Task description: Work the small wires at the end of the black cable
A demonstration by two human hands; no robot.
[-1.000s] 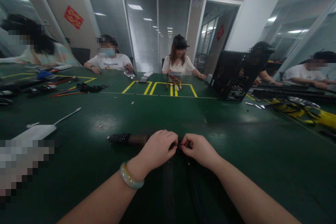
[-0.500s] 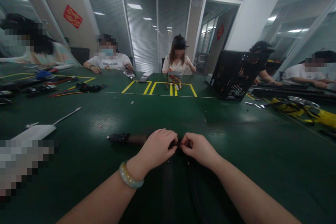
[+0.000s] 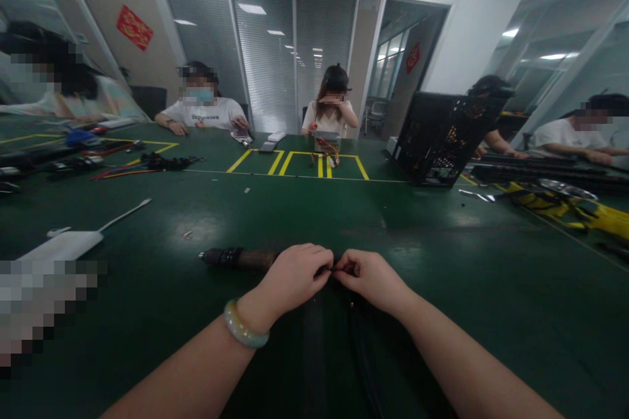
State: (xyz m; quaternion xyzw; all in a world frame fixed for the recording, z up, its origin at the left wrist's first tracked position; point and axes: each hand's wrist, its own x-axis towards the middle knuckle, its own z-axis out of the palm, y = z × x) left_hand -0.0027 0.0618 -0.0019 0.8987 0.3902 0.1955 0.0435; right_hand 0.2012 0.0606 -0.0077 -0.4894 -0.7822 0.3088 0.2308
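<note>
My left hand, with a jade-coloured bangle at the wrist, lies over the right part of a dark rod-shaped tool. The tool looks like an electric screwdriver, lying flat with its silver tip to the left. My left fingers are curled, with thumb and index pinched together. Facing them, my right hand is closed in a pinch, its fingertips almost touching the left ones. Something small and dark sits between the fingertips, too small to name. Below the right hand a black cable runs towards the near edge.
A black computer case stands at the back right, beside yellow gear. Bundled cables lie at the left back. A white device with a cord is at left. Several people sit around the green table.
My two hands have come slightly closer at the fingertips, and the tool has barely shifted left. Across the table, a person has raised a hand to the face.
</note>
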